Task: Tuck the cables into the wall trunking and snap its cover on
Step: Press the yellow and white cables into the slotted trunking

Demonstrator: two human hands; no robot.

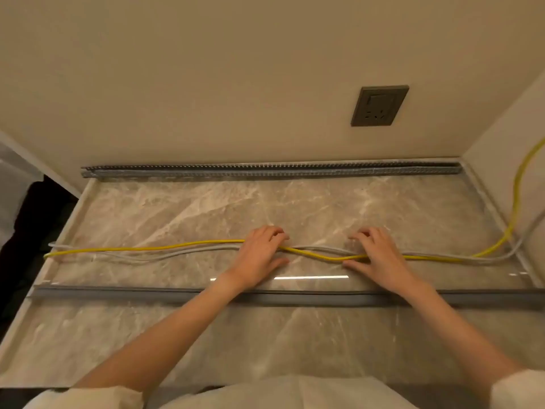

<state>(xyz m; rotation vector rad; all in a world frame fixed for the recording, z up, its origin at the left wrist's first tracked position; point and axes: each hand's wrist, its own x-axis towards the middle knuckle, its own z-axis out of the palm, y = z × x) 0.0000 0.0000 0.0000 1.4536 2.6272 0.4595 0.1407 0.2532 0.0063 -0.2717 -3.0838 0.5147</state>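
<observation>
A yellow cable and grey cables lie across the marble counter, crossing between my hands. My left hand rests over the cables with fingers curled on them. My right hand does the same farther right, thumb under the yellow cable. The grey slotted trunking runs open along the foot of the back wall. Its long grey cover lies loose on the counter, nearer me, under my forearms.
A dark wall socket sits above the trunking at the right. The yellow cable climbs the right side wall. A dark gap opens beyond the counter's left edge.
</observation>
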